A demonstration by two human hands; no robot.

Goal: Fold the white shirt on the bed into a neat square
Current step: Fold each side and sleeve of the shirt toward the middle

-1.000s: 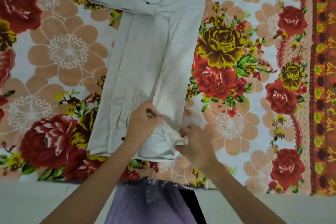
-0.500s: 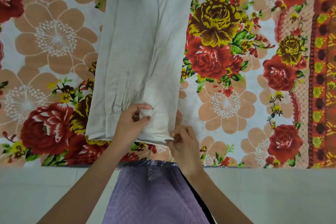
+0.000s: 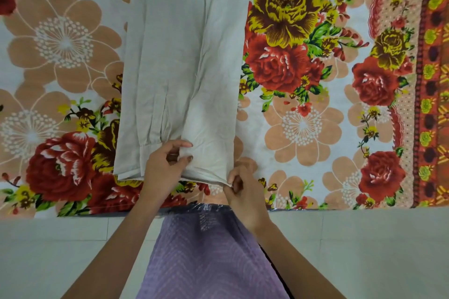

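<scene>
The white shirt point(image 3: 179, 60) lies on the bed as a long narrow strip, its sides folded in, running from the top of the view down to the near edge. My left hand point(image 3: 165, 167) pinches a fold of cloth near the middle of the shirt's bottom hem. My right hand point(image 3: 240, 187) pinches the hem's bottom right corner between thumb and fingers. The collar end is cut off by the top of the view.
The bed is covered by a floral sheet point(image 3: 303, 85) with red, yellow and peach flowers and an orange patterned border point(image 3: 435, 80) at the right. Its near edge runs across the view above a pale tiled floor point(image 3: 364, 250). My purple garment point(image 3: 206, 257) hangs below.
The bunched cloth at the hem has been pulled flat and the bottom edge is now straight. My right hand shifted to the hem's right corner. The view has tilted down towards me.
</scene>
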